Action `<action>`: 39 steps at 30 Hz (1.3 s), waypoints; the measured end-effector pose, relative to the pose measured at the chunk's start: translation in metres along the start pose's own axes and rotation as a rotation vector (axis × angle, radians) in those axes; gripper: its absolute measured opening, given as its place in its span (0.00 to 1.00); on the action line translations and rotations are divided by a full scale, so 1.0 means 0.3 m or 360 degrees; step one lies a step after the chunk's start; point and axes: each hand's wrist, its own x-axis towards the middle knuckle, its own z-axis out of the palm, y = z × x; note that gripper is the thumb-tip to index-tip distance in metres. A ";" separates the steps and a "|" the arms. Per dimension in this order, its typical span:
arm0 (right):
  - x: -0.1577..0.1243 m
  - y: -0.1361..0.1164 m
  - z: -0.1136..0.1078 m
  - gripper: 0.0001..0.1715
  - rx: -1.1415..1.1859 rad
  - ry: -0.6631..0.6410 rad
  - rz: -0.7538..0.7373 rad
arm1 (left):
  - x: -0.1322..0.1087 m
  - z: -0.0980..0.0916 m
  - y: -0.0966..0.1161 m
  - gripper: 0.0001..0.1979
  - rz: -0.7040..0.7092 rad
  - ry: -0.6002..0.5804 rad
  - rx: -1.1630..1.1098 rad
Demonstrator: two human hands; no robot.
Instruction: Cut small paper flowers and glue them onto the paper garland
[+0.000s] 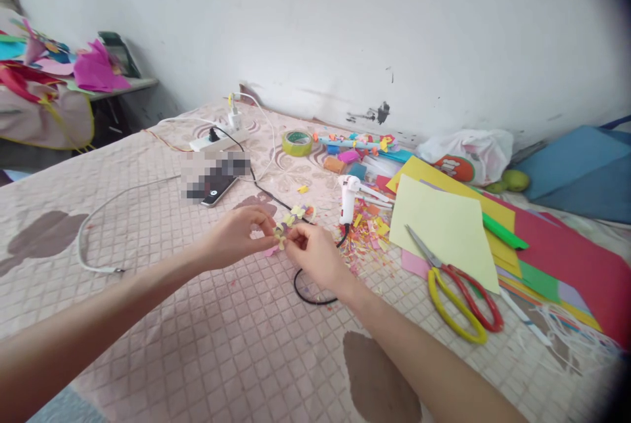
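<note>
My left hand (241, 232) and my right hand (315, 253) meet over the quilted pink cloth (207, 337). Both pinch a small paper flower (280, 236) with pale yellow petals and a pink bit beneath it. The fingers of each hand are closed on it. Just beyond lies another small yellow paper flower (297, 212) on the cloth. A white glue gun (348, 198) stands right of my hands, its black cord (308, 295) looping under my right wrist.
Scissors (458, 295) with red and yellow handles lie on a stack of coloured paper sheets (444, 226). Paper scraps (367, 229), a green tape roll (297, 142), a phone (217, 190), a power strip (217, 140), a white cable (93, 229) and a plastic bag (468, 155) surround them.
</note>
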 end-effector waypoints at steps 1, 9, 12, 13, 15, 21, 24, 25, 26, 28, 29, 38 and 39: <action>0.005 0.004 -0.001 0.06 0.0031 -0.0012 0.0031 | -0.001 -0.005 0.001 0.08 -0.0050 -0.0011 -0.0020; 0.047 0.061 0.013 0.08 0.0279 -0.0046 0.0246 | -0.013 0.008 -0.045 0.08 -0.0178 0.0069 -0.0092; 0.056 0.066 0.031 0.08 0.0273 -0.0055 0.0281 | -0.013 0.030 -0.067 0.07 -0.0152 0.0081 -0.0140; 0.058 0.066 0.035 0.07 0.0264 -0.0046 0.0288 | -0.012 0.035 -0.073 0.07 -0.0153 0.0085 -0.0165; 0.060 0.066 0.041 0.07 0.0243 -0.0026 0.0295 | -0.012 0.042 -0.082 0.06 -0.0152 0.0080 -0.0222; 0.062 0.067 0.049 0.08 0.0195 -0.0002 0.0314 | -0.014 0.047 -0.094 0.04 -0.0192 0.0091 -0.0312; 0.065 0.066 0.054 0.09 0.0178 -0.0009 0.0330 | -0.015 0.052 -0.099 0.04 -0.0277 0.0055 -0.0374; 0.067 0.064 0.056 0.09 0.0174 -0.0013 0.0337 | -0.016 0.054 -0.101 0.05 -0.0304 0.0039 -0.0392; 0.068 0.062 0.058 0.09 0.0171 -0.0018 0.0343 | -0.016 0.055 -0.103 0.05 -0.0326 0.0023 -0.0407; 0.071 0.058 0.060 0.09 0.0167 -0.0025 0.0353 | -0.017 0.056 -0.105 0.06 -0.0363 -0.0004 -0.0428; 0.072 0.055 0.061 0.08 0.0165 -0.0026 0.0356 | -0.018 0.056 -0.106 0.06 -0.0380 -0.0017 -0.0436; 0.074 0.051 0.063 0.07 0.0152 -0.0017 0.0387 | -0.018 0.059 -0.107 0.07 -0.0407 -0.0081 -0.0457; 0.075 0.052 0.064 0.07 0.0154 -0.0016 0.0388 | -0.018 0.059 -0.106 0.07 -0.0408 -0.0080 -0.0458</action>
